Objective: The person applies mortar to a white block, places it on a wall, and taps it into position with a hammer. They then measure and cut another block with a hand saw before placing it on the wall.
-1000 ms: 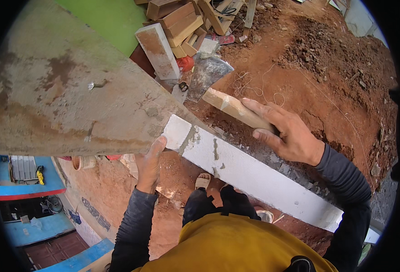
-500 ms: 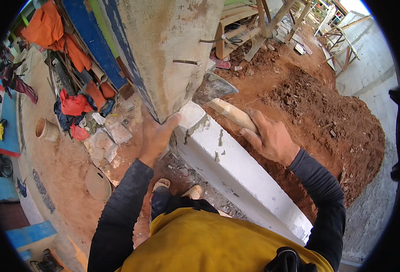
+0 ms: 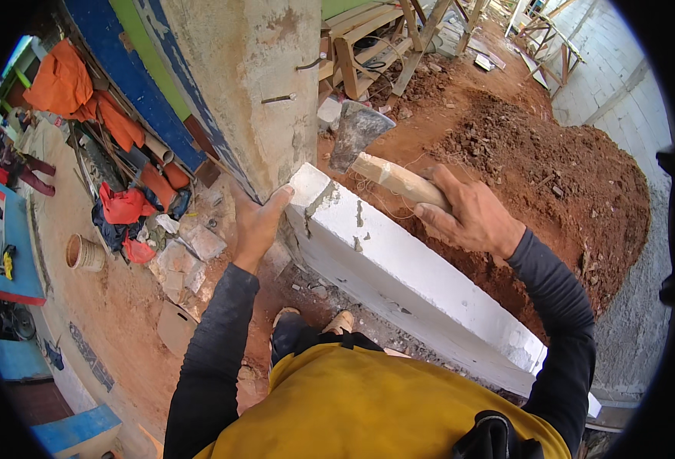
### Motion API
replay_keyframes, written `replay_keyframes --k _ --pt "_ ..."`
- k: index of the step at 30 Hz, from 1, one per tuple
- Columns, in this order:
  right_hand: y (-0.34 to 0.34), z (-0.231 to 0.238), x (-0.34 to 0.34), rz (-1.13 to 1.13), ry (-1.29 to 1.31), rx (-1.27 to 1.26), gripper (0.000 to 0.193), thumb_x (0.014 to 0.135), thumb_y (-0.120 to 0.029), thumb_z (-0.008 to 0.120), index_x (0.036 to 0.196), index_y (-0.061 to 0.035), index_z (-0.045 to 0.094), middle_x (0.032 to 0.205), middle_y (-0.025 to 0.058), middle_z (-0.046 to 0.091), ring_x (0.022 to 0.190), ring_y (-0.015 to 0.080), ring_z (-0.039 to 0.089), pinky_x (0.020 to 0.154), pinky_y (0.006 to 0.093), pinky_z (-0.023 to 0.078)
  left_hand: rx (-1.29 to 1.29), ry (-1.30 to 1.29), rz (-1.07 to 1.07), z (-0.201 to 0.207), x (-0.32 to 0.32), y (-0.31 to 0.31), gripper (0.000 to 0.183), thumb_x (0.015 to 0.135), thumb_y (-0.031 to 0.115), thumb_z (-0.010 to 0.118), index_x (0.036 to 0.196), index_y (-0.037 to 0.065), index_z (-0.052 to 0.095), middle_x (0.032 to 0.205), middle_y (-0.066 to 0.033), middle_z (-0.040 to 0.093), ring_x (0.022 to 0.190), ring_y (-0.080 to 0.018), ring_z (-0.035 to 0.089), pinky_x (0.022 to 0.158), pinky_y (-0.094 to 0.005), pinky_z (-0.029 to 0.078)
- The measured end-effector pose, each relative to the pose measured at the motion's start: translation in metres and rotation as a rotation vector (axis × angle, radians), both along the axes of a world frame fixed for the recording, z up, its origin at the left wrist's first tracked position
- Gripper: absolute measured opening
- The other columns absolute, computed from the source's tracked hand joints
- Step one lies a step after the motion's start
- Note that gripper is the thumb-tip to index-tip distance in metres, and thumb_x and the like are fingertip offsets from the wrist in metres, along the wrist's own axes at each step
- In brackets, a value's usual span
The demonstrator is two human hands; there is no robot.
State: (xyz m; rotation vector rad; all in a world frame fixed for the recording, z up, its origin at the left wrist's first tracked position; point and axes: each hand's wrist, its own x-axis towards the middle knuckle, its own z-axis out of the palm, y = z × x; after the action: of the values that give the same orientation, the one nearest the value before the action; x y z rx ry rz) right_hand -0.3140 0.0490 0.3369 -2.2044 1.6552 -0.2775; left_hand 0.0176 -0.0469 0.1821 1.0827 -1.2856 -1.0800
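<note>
My left hand (image 3: 255, 228) rests where the rough concrete column (image 3: 238, 84) meets the end of a white block wall (image 3: 414, 264). Its thumb is spread from the fingers and touches the block's end; some fingers are partly hidden. My right hand (image 3: 471, 210) is closed around the wooden handle (image 3: 398, 181) of a tool, over the far side of the wall. A broad, flat grey metal blade (image 3: 359, 131) shows beyond the handle; I cannot tell the tool's exact kind. Grey mortar (image 3: 322, 203) marks a joint near the block's end, and thin string hangs by the handle.
Red-brown soil (image 3: 548, 183) is heaped beyond the wall. Timber frames (image 3: 364, 46) stand behind the column. At left are orange cloth (image 3: 60, 80), red plastic bags (image 3: 127, 203), broken slabs (image 3: 177, 268) and a bucket (image 3: 85, 252). Two nails (image 3: 278, 99) jut from the column.
The view has shifted, with the column further left. My right hand and the tool have moved slightly away from the column, and more of the blade shows. My left hand stays at the same corner.
</note>
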Motion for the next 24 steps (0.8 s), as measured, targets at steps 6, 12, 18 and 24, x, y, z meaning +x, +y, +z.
replay_keyframes --k 6,12,18,24 --pt "0.127 0.049 -0.032 -0.256 -0.013 0.095 0.055 0.089 -0.035 0.083 0.129 -0.0031 0.063 0.082 0.0231 0.071 0.074 0.0409 0.074 0.069 0.0472 0.057 0.02 0.053 0.137 -0.046 0.002 0.034 0.094 0.098 0.03 0.078 0.162 -0.009 0.023 0.159 -0.0266 0.041 0.146 -0.0344 0.042 0.124 -0.0427 0.033" --pt "0.271 0.025 0.026 -0.857 -0.238 0.039 0.056 0.075 -0.035 0.081 0.112 0.0064 0.071 0.091 0.0161 0.071 0.08 0.0236 0.069 0.074 0.0367 0.054 0.145 -0.149 -0.188 -0.126 0.051 0.099 0.022 0.102 0.013 0.062 0.117 -0.002 0.067 0.143 -0.0219 0.061 0.134 -0.0336 0.058 0.114 -0.0436 0.045" --pt "0.334 -0.081 0.16 -1.347 -1.005 -0.543 0.066 0.076 -0.046 0.089 0.116 0.0028 0.068 0.078 0.0023 0.061 0.065 0.0086 0.057 0.058 0.0248 0.045 -0.059 -0.414 -1.159 -0.032 0.064 0.064 0.022 0.095 0.016 0.068 0.109 0.002 0.079 0.124 -0.0225 0.073 0.12 -0.038 0.067 0.109 -0.046 0.049" --pt "0.342 -0.116 0.254 -1.55 -1.132 -0.637 0.064 0.09 -0.051 0.074 0.123 0.0028 0.063 0.068 0.0033 0.056 0.049 0.0128 0.053 0.043 0.0272 0.043 -0.965 0.182 -1.533 0.156 0.026 0.078 0.039 0.084 0.004 0.078 0.121 0.016 0.077 0.137 -0.0064 0.071 0.116 -0.0266 0.072 0.101 -0.0407 0.057"
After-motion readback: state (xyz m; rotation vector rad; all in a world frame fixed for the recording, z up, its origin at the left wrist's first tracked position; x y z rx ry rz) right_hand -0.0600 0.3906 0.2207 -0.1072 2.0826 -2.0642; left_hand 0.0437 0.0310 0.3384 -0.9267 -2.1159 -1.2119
